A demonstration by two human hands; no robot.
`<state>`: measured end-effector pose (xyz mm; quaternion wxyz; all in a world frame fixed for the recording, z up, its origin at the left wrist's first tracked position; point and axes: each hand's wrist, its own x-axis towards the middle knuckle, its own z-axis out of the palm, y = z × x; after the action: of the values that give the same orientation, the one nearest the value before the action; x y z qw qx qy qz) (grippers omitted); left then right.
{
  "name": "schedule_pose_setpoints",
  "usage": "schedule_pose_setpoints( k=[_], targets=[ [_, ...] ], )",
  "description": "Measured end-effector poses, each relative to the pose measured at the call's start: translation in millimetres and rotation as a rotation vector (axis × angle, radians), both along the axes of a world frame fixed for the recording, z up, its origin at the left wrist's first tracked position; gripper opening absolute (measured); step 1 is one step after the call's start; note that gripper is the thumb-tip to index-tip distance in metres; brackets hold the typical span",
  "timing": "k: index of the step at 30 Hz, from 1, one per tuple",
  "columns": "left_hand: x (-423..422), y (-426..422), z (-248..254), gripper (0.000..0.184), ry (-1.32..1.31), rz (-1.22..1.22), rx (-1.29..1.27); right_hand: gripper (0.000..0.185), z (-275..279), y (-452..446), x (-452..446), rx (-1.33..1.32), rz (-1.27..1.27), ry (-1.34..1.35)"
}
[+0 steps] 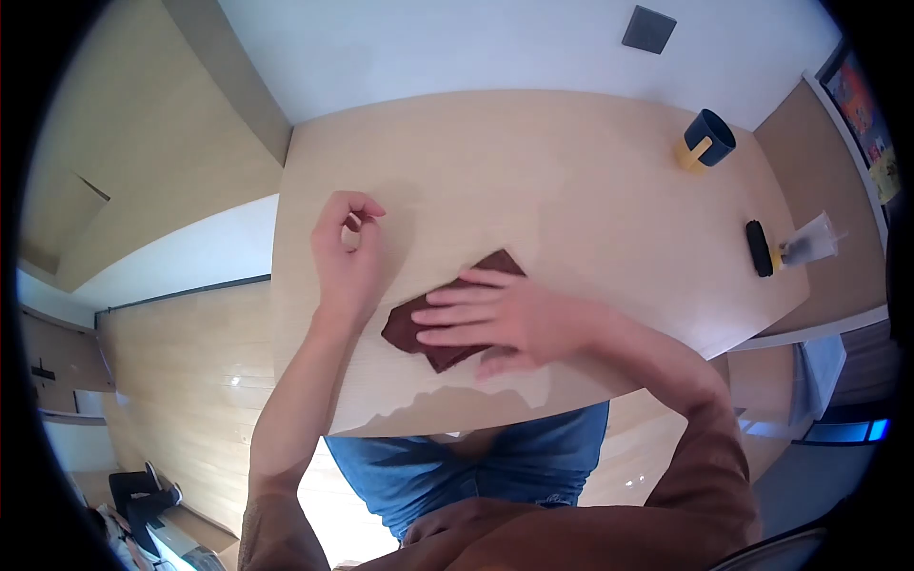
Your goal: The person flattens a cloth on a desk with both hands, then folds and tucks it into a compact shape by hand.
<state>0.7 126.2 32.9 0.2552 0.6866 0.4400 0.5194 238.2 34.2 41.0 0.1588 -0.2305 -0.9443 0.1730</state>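
A folded dark brown cloth [406,328] lies aslant on the wooden table, near its front edge. My right hand [495,319] rests flat over the middle of the cloth, fingers spread and pointing left, so part of the cloth is hidden beneath it. To the upper left of the cloth, my left hand [348,243] is at the table with its fingers curled in. Thumb and fingertips come together in a loose ring, and nothing shows inside it.
A dark mug [712,141] with a yellow handle stands at the back right of the table [476,162]. Near the right edge are a black oblong object [759,247] and a translucent cup [811,240]. Another person's legs [143,500] show at the lower left.
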Motion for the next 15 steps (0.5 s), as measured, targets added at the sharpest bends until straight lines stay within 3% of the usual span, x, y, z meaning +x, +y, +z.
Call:
schedule_pose_setpoints(
  k=[1, 3, 8, 11, 13, 15],
  targets=[
    [-2.9, 2.2, -3.8, 0.014, -0.051, -0.013, -0.024, 0.062, -2.8, 7.5, 5.3, 0.038, -0.006, -0.010],
    [-9.1, 12.2, -13.8, 0.016, -0.155, -0.064, -0.066, 0.059, 0.1, 36.9, 38.8, -0.006, -0.261, -0.015],
    [-7.5, 9.3, -12.9, 0.015, -0.173, -0.091, -0.066, 0.056, -37.0, 69.3, 127.7, 0.234, -1.007, -0.048],
    [-2.7, 4.0, -7.2, 0.015, -0.170, -0.097, -0.060, 0.062, -30.4, 59.8, 117.0, 0.225, -1.167, -0.076],
    [-2.9, -3.5, -5.0, 0.014, -0.177, -0.088, -0.048, 0.065, -18.5, 45.3, 81.4, 0.183, -1.015, -0.096],
    [-4.1, -1.5, -6.3, 0.014, -0.194, -0.093, 0.007, 0.065, -6.6, 33.1, 49.0, 0.127, -0.672, -0.067]
  ],
)
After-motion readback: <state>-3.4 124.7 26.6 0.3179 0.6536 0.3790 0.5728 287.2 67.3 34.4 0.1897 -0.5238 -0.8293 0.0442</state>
